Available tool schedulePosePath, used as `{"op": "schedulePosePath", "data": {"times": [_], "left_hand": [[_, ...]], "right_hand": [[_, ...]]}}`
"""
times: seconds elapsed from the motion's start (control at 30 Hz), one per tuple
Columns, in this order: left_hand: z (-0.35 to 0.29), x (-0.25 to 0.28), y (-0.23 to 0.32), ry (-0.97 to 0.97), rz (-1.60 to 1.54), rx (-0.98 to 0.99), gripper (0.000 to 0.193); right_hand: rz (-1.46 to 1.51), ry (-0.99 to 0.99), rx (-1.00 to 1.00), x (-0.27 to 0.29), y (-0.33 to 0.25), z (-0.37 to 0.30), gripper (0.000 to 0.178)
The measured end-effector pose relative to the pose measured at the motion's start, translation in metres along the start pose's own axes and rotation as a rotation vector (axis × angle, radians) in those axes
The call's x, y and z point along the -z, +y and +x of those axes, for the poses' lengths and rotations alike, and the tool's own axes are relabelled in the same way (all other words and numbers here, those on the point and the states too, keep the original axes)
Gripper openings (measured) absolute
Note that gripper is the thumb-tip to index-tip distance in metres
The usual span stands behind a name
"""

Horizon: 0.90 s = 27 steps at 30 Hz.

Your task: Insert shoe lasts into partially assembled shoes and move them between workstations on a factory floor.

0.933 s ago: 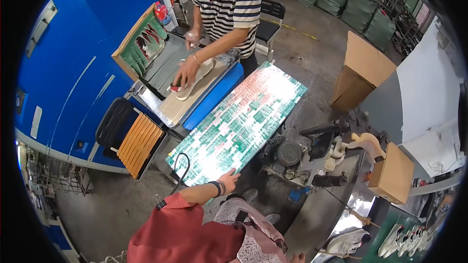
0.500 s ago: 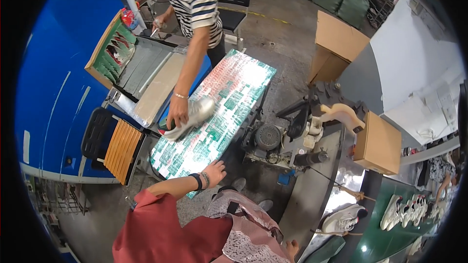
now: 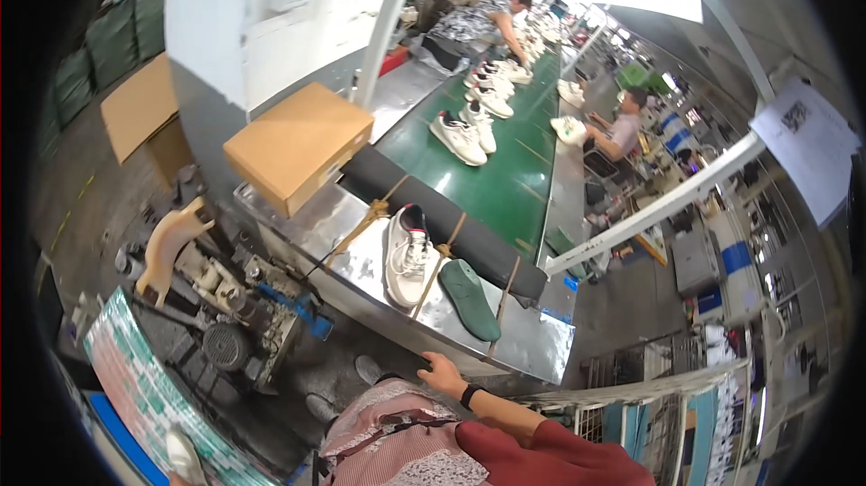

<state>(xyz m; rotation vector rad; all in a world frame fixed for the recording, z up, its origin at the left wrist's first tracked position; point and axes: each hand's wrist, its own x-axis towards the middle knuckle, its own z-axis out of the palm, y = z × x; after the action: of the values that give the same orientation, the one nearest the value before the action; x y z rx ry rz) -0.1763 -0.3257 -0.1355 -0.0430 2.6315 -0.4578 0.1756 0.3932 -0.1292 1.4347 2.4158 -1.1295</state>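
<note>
My right hand (image 3: 442,376), with a dark band at the wrist, hangs open and holds nothing at the near edge of a metal-topped conveyor end (image 3: 541,342). On that metal top, a little beyond the hand, lie a cream lace-up sneaker (image 3: 408,261) with a dark and red collar and a green foot-shaped shoe last (image 3: 470,299). The hand touches neither. My left hand is out of view. At the lower left, another cream shoe (image 3: 184,457) is on the green-and-white patterned table, beside part of a hand that seems to be a co-worker's.
Several cream sneakers (image 3: 462,136) stand on the green conveyor belt (image 3: 433,175), behind a black roller (image 3: 442,229). Cords cross the metal end. A cardboard box (image 3: 298,145) sits at its left. Machinery with a motor (image 3: 225,345) fills the floor left. People work further along the belt.
My view has swung right, from the patterned table and the co-worker to the conveyor. My left hand has gone out of view; my right hand has come up fully into sight.
</note>
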Motion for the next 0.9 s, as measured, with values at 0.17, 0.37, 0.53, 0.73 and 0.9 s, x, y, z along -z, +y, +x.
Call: {"op": "schedulePosePath", "data": {"times": [0.17,0.37,0.53,0.73,0.9], "left_hand": [[-0.063,0.077,0.077,-0.143,-0.059,-0.100,0.086],[-0.191,0.191,0.259,-0.229,-0.302,-0.279,0.081],[-0.254,0.272,0.378,0.440,-0.495,-0.964,0.062],[-0.275,0.288,0.435,0.755,-0.610,-1.093,0.060],[-0.261,0.266,0.453,0.746,-0.796,-0.712,0.066]], "right_hand": [[0.021,0.010,-0.050,0.017,0.049,-0.010,0.068],[0.687,-0.426,-0.451,0.019,0.011,0.040,0.083],[0.852,-1.008,0.071,0.022,-0.105,0.048,0.090],[1.262,-1.272,-0.277,0.097,-0.214,0.041,0.071],[0.809,-0.703,0.673,0.080,-0.265,0.044,0.101]]}}
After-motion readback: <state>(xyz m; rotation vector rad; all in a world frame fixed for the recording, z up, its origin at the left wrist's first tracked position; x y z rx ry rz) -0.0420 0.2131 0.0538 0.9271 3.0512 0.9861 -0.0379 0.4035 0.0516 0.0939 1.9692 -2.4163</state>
